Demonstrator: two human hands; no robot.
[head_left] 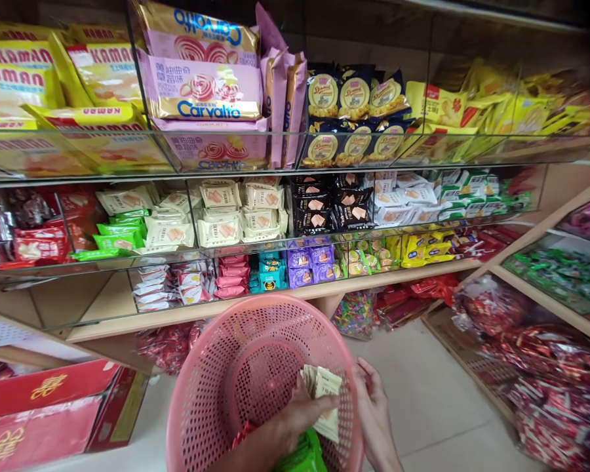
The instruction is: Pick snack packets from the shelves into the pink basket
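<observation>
A pink perforated plastic basket (pixel 196 367) stands at the lower middle, tilted towards me. My left hand (pixel 305 410) reaches into it, closed around several cream-coloured wafer packets (pixel 328 419). Below that hand, green packets (pixel 302 453) lie in the basket, and a bit of red wrapper (pixel 243 432) shows beside my forearm. On the right side, my right hand (pixel 373 406) is at the basket's rim from outside, its fingers curled against it. The forearm hides part of the basket's contents.
Clear-fronted shelves hold cream wafer packets (pixel 219 213), black packets (pixel 314 206), purple packets (pixel 311 262) and large pink biscuit packs (pixel 201 88). A red carton (pixel 44 400) sits at lower left. Bagged red sweets (pixel 555 393) are stacked at right. Tiled floor (pixel 437 387) lies between.
</observation>
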